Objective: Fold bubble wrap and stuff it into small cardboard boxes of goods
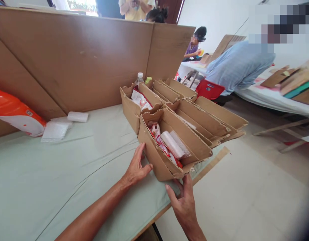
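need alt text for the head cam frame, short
A person's left hand and right hand touch the near end of an open cardboard tray holding red-and-white packets, at the edge of a cloth-covered table. More cardboard trays sit behind it; a tall cardboard partition backs the table.

1. The cardboard box (169, 147) is brown, long and narrow, open at the top, with rough torn rims.
2. It stands upright at the table's right edge, its near end overhanging slightly, its side against a row of similar boxes.
3. Inside lie clear-wrapped white packets (173, 144) and what look like red-printed sachets (159, 140).
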A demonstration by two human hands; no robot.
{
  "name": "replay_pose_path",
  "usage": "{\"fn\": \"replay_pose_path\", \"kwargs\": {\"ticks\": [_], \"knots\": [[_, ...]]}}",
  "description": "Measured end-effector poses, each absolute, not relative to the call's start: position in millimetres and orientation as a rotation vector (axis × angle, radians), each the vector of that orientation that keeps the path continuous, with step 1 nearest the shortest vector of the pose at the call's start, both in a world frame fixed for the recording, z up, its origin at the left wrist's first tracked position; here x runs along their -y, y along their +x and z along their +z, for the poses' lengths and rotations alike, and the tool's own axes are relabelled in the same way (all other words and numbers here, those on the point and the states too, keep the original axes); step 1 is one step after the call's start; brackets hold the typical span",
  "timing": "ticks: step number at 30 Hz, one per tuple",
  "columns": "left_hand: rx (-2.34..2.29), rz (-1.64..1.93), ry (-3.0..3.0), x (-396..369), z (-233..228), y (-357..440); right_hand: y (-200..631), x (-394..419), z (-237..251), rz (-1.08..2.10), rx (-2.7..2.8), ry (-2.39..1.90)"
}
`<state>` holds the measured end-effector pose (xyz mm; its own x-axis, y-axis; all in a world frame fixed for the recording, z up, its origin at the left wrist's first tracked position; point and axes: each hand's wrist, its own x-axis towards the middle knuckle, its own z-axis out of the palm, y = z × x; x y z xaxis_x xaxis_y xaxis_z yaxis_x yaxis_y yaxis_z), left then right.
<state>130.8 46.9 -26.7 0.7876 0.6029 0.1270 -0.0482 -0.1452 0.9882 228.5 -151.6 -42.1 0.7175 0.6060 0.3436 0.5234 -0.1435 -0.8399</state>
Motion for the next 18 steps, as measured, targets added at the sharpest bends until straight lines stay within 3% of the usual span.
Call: {"fn": "replay_pose_path", "kwargs": {"ticks": [6, 12, 18], "knots": [[-0.486, 0.59, 1.849, -53.7, -39.9, 131.2, 239.4, 141.9, -44.9, 0.109, 0.932, -1.754], [-0.378, 0.34, 2.353, 6.5, -39.3, 85.3, 247.0, 150.6, -54.5, 0.036, 0.933, -1.812], [-0.272, 0.116, 2.459, 54.3, -32.6, 47.6, 240.8, 143.0, -49.8, -0.165, 1.15, -1.835]]}}
